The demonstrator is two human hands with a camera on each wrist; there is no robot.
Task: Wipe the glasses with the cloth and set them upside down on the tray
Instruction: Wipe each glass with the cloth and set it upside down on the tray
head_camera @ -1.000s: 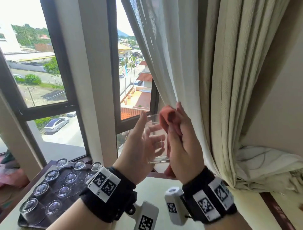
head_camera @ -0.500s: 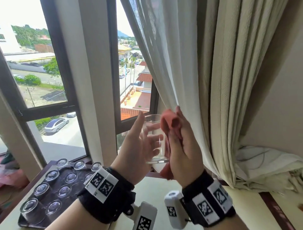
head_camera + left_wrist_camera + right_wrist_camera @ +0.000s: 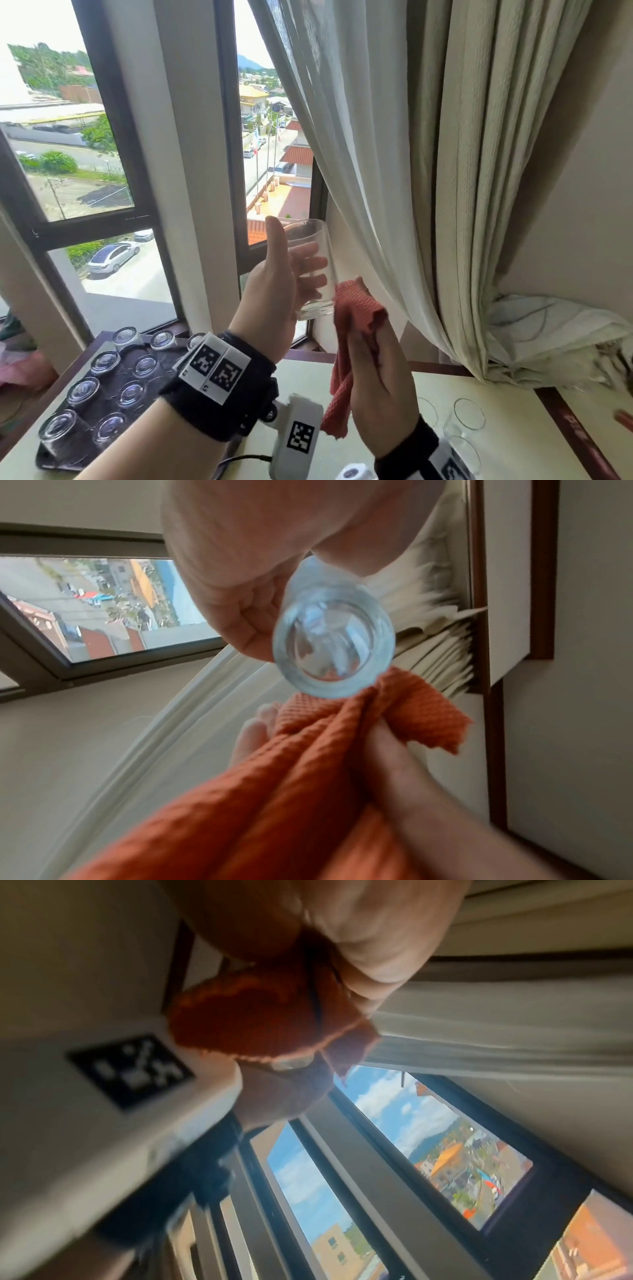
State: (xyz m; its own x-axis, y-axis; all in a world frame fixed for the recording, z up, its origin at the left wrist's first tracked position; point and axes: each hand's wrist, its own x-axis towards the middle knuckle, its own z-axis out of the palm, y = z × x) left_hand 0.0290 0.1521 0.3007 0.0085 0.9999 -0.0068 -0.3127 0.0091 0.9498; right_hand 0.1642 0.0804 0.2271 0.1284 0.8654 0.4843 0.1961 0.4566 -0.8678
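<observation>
Glass (image 3: 310, 267), gripped upright by left hand (image 3: 274, 294); left-wrist view alone shows right hand (image 3: 387, 753) pinching cloth (image 3: 308, 750) under its base.

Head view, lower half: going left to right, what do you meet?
Tray of upside-down glasses → left hand holding a glass → right hand gripping the cloth → upright glasses on the table → bunched curtain.
</observation>
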